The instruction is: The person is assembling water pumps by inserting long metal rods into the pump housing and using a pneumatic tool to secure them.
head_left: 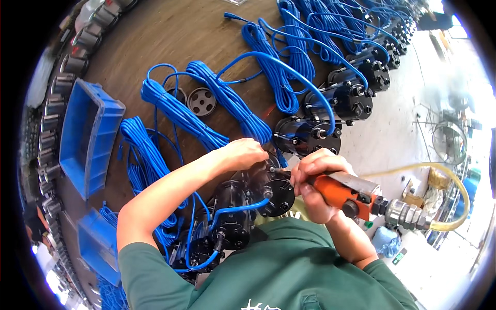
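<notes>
My right hand (320, 181) is wrapped round an orange air-powered screwdriver (343, 196). The tool's tip points left at the bolted end face of a black cylindrical pump-like unit (276, 194); whether the tip touches a screw is hidden by my fingers. My left hand (244, 154) is closed, knuckles up, against the upper side of that same unit. What its fingertips hold, if anything, cannot be seen. A blue cable (240, 208) comes out of the unit's end face and bends left.
Similar black units (338, 101) stretch up and right, with coiled blue cables (227, 98) on the brown table (170, 36). A blue bin (90, 139) stands left, beside a row of metal cylinders (50, 121). A yellowish hose (460, 206) loops from the screwdriver. A perforated disc (201, 102) lies among the coils.
</notes>
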